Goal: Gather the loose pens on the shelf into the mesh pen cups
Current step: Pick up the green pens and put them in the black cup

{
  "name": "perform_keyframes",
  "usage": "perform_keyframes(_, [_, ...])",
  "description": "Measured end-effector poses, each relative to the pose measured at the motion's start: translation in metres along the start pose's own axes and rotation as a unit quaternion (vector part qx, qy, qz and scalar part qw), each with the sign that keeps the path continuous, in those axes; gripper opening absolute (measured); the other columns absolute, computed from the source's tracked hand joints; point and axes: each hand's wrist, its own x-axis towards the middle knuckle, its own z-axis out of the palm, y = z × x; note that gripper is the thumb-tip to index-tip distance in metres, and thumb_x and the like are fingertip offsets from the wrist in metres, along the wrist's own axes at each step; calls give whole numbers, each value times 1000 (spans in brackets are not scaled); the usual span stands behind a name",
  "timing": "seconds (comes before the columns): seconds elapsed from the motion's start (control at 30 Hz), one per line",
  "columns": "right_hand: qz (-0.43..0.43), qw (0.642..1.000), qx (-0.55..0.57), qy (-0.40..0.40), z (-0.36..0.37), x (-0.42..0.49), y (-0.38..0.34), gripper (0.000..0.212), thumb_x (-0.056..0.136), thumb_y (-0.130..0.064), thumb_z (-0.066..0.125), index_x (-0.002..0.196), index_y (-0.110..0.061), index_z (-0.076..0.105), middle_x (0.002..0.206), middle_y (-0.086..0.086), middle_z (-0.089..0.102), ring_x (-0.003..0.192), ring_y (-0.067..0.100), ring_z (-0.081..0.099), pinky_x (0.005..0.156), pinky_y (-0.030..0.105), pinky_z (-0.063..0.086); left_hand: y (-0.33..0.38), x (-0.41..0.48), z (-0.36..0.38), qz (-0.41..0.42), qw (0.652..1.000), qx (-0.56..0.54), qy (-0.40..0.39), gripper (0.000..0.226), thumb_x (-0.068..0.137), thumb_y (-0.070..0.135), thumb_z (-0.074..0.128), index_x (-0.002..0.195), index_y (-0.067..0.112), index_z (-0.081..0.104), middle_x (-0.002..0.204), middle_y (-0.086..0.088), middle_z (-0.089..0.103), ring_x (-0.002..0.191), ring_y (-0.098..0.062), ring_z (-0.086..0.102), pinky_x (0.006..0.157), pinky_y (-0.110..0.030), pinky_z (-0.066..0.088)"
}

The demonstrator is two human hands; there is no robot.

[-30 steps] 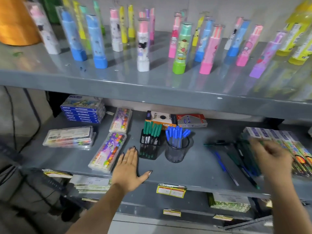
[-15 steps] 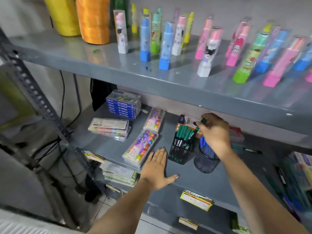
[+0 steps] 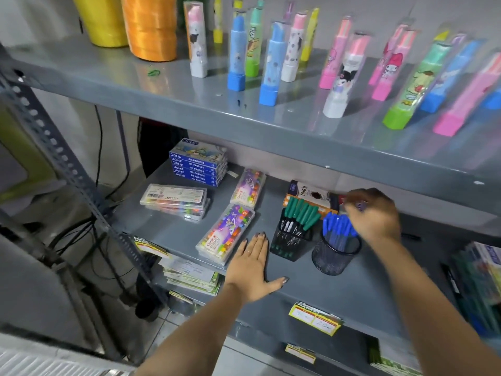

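Two black mesh pen cups stand on the middle grey shelf (image 3: 352, 291). The left cup (image 3: 288, 246) holds green-capped pens (image 3: 301, 210); the round right cup (image 3: 334, 257) holds blue-capped pens (image 3: 337, 226). My right hand (image 3: 372, 215) hovers just above and behind the blue cup, blurred, fingers bent, with no pen visible in it. My left hand (image 3: 252, 267) lies flat and open on the shelf, left of the green cup. A loose dark pen (image 3: 410, 236) lies behind my right wrist. More loose pens (image 3: 451, 279) lie at the right edge.
Oil pastel boxes (image 3: 199, 165) and clear crayon cases (image 3: 226, 234) fill the shelf's left half. A pen box (image 3: 309, 195) sits behind the cups. The upper shelf (image 3: 271, 131) overhangs closely, carrying colourful stick erasers (image 3: 339, 85) and thread rolls (image 3: 149, 25). A perforated post (image 3: 54, 147) stands at left.
My right hand brought a green pen from the right pile to the green cup, and now has drawn back right over the blue cup without it. The left hand stayed flat.
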Motion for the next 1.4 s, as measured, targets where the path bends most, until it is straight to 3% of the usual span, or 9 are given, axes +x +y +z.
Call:
perform_keyframes(0.1, [7, 998, -57, 8, -23, 2, 44, 18, 81, -18, 58, 73, -9, 72, 78, 20, 73, 74, 40, 69, 68, 40, 54, -2, -1, 3, 0, 1000, -1, 2, 112, 75, 91, 8, 153, 11, -5, 163, -4, -8, 143, -10, -21, 116, -34, -16])
perform_keyframes(0.3, [140, 950, -240, -143, -26, -8, 132, 31, 94, -12, 39, 104, -1, 67, 109, 28, 67, 103, 42, 63, 86, 45, 51, -3, 2, 4, -11, 1000, 6, -6, 116, 70, 92, 2, 153, 12, -4, 163, -2, -8, 149, -14, -11, 121, -34, -8])
perform_keyframes(0.43, [149, 929, -233, -248, -11, -9, 150, 40, 88, -13, 57, 128, -8, 55, 133, 18, 57, 122, 34, 55, 100, 40, 46, 0, 1, -1, -7, 1000, 26, -12, 117, 67, 91, -4, 153, 11, -6, 163, -3, -8, 148, -14, -11, 120, -34, -9])
perform_keyframes(0.63, [143, 938, -223, -222, 11, 7, 163, 43, 88, -10, 54, 131, -10, 51, 133, 14, 54, 125, 33, 48, 97, 40, 44, 1, 2, -3, 0, 1000, 12, 6, 125, 64, 93, -8, 152, 5, 9, 162, -8, 7, 149, -17, 2, 121, -36, -1])
perform_keyframes(0.8, [115, 921, -242, -281, 28, 26, 172, 56, 92, -11, 45, 146, -19, 34, 147, 6, 41, 135, 29, 37, 105, 47, 39, 1, 2, 0, 3, 1000, 19, 13, 120, 71, 91, 3, 151, 3, 16, 161, -9, 15, 148, -19, 9, 120, -36, 1])
perform_keyframes(0.93, [106, 904, -283, -301, 36, 25, 176, 49, 89, -7, 46, 136, -17, 45, 138, 9, 49, 125, 32, 47, 98, 46, 45, 2, 1, -1, -1, 1000, 22, 8, 119, 71, 91, 2, 151, 3, 13, 161, -9, 12, 149, -20, 9, 122, -38, 5])
perform_keyframes(1.13, [10, 922, -341, -185, 41, 18, 178, 34, 83, -1, 52, 113, -14, 61, 114, 7, 65, 108, 29, 60, 90, 38, 43, 2, 2, -2, -6, 1000, 22, 8, 118, 70, 91, 1, 152, 5, 9, 162, -8, 9, 149, -20, 6, 122, -39, 4])
perform_keyframes(1.27, [36, 959, -254, -120, 12, 21, 166, 32, 87, -4, 51, 114, -14, 64, 106, 12, 70, 100, 34, 63, 80, 36, 47, 1, 1, -1, -7, 1000, 28, 3, 115, 72, 90, 3, 152, 7, 1, 162, -8, 2, 150, -19, -1, 122, -38, 0])
perform_keyframes(1.4, [73, 987, -128, 68, -29, 10, 133, 13, 88, -2, 57, 88, 3, 69, 83, 27, 69, 76, 45, 66, 62, 39, 47, 1, 0, -1, -8, 1000, 25, 10, 114, 73, 89, 4, 152, 8, 1, 163, -6, 1, 149, -17, -3, 122, -35, -4])
